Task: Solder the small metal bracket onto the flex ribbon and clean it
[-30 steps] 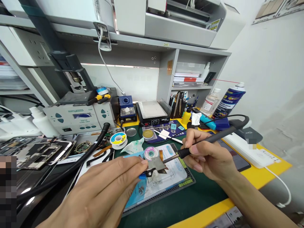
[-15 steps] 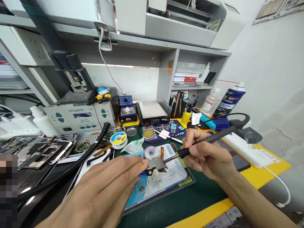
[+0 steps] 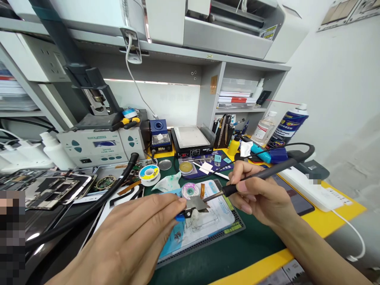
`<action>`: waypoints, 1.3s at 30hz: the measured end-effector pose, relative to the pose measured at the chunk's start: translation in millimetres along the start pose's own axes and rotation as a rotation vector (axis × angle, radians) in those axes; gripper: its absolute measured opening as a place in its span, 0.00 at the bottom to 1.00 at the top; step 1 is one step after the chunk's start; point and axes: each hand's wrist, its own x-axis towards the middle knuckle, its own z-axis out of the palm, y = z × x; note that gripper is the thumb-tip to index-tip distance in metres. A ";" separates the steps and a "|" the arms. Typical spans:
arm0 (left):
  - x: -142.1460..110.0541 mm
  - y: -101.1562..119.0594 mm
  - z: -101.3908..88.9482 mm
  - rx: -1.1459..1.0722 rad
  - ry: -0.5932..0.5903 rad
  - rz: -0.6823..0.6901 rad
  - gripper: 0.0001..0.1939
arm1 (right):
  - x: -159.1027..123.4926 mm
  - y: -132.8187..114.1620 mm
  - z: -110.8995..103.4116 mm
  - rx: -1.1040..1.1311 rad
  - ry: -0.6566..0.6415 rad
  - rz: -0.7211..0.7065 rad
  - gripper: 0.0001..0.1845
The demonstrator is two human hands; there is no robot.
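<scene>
In my right hand (image 3: 258,194) is a soldering iron (image 3: 229,190), gripped like a pen, its shaft slanting down to the left. The iron's tip meets the right edge of a small grey metal part (image 3: 196,202); exact contact is hard to make out. My left hand (image 3: 127,229) has its fingers pressed together on that metal part's left end, where a bit of blue shows beneath. Below them lies a blue and white work mat (image 3: 213,229) in a dark frame. A pink-labelled spool (image 3: 190,190) and an amber flex strip (image 3: 202,190) are just behind the part.
A solder wire spool (image 3: 149,174), a crumpled wipe (image 3: 168,183) and a flux tin (image 3: 186,168) stand behind. A black hose (image 3: 89,215) crosses the left side above phone parts. The soldering station (image 3: 160,136), a heating plate (image 3: 191,138) and a spray can (image 3: 286,126) line the back.
The view has shifted very slightly. Both hands, the soldering iron and the metal part keep nearly the same positions.
</scene>
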 end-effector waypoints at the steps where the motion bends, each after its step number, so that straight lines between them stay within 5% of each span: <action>1: 0.5 1.1 0.5 -0.015 -0.002 -0.054 0.16 | 0.6 -0.4 0.5 0.000 0.015 -0.007 0.03; 8: 16.1 8.0 -3.0 -0.410 -0.101 -0.573 0.08 | 2.6 -3.1 6.1 -0.011 0.091 -0.048 0.07; 14: 23.5 8.0 -9.3 -0.847 -0.234 -1.066 0.15 | 2.6 -4.0 7.4 -0.027 0.104 -0.052 0.11; 19: 24.2 2.4 -9.3 -1.104 -0.280 -1.111 0.13 | -0.3 -3.6 4.7 -0.038 0.060 -0.082 0.10; 39: 20.6 1.3 -3.7 -1.231 -0.263 -1.258 0.15 | -12.1 10.1 10.2 -0.501 0.094 -0.401 0.10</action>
